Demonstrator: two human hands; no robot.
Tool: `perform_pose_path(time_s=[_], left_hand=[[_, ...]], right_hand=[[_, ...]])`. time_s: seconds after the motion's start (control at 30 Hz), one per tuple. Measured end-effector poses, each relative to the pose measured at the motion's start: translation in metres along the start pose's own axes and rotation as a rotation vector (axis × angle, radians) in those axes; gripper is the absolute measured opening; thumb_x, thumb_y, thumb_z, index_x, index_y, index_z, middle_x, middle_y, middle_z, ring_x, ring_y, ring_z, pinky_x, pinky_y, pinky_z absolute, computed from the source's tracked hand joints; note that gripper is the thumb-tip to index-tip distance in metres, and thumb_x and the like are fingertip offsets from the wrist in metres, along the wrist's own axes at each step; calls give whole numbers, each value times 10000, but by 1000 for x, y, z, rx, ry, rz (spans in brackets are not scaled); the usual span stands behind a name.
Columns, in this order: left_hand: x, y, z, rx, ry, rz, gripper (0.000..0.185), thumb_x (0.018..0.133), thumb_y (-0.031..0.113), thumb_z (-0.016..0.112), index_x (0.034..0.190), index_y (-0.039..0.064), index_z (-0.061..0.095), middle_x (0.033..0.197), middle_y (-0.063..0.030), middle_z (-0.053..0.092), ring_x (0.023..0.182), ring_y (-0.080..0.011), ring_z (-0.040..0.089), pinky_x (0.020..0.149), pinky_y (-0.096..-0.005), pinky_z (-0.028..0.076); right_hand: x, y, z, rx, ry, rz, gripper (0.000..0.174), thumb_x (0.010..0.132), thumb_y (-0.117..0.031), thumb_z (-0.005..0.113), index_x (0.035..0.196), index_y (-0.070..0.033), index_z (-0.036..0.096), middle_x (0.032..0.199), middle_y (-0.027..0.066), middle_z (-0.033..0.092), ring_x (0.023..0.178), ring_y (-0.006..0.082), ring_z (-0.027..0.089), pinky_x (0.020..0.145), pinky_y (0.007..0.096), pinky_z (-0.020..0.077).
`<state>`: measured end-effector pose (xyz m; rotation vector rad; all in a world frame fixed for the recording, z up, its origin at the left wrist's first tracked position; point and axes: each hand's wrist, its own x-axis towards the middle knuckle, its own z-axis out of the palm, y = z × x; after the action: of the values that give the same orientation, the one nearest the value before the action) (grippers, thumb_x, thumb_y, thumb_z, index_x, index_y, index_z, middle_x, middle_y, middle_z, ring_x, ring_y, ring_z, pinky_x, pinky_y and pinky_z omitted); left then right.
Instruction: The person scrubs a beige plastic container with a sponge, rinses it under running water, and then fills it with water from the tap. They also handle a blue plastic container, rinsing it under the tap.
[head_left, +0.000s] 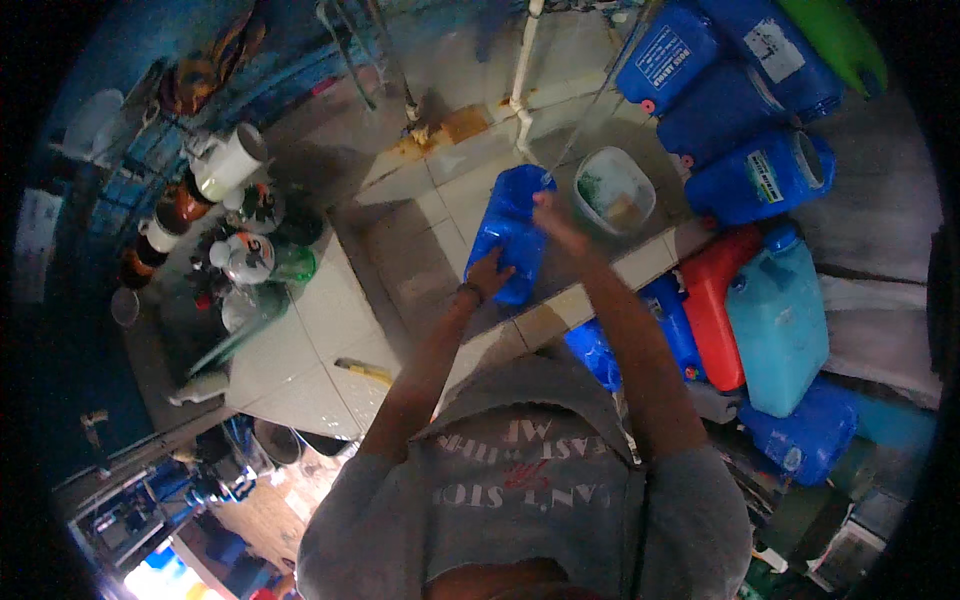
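Note:
A blue plastic jerrycan lies or leans in the tiled basin in front of me. My left hand holds its near part, fingers spread over the blue wall. At the far right end of the jerrycan is my right hand, its fingers bunched by the rim; what they grip is blurred. A thin clear line, either a hose or a stream of water, runs down to that end. Just right of my right hand stands a whitish plastic tub with a green scouring pad and a tan piece inside.
Several blue jerrycans are stacked at the right, near a red container and a turquoise one. Mugs and bottles crowd the left. A yellow-handled tool lies on the tiled counter. A white pipe rises behind.

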<state>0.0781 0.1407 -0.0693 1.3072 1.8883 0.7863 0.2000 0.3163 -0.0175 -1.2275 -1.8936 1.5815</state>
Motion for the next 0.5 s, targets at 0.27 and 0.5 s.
perform_pose_path(time_s=[0.27, 0.5], left_hand=[[-10, -2, 14, 160, 87, -161, 562, 814, 328, 644, 1315, 194, 428, 1077, -161, 627, 1007, -350, 596, 870, -466, 454], [-10, 0, 14, 75, 70, -177, 587, 799, 274, 669, 1324, 191, 420, 1110, -170, 614, 1029, -356, 583, 886, -463, 450]], right_hand=[[106, -71, -42, 157, -290, 276, 137, 820, -100, 629, 862, 27, 600, 830, 96, 615, 753, 198, 631, 694, 285, 566], [133, -58, -47, 305, -469, 295, 160, 795, -64, 629, 910, 46, 622, 851, 123, 640, 759, 211, 644, 657, 282, 568]])
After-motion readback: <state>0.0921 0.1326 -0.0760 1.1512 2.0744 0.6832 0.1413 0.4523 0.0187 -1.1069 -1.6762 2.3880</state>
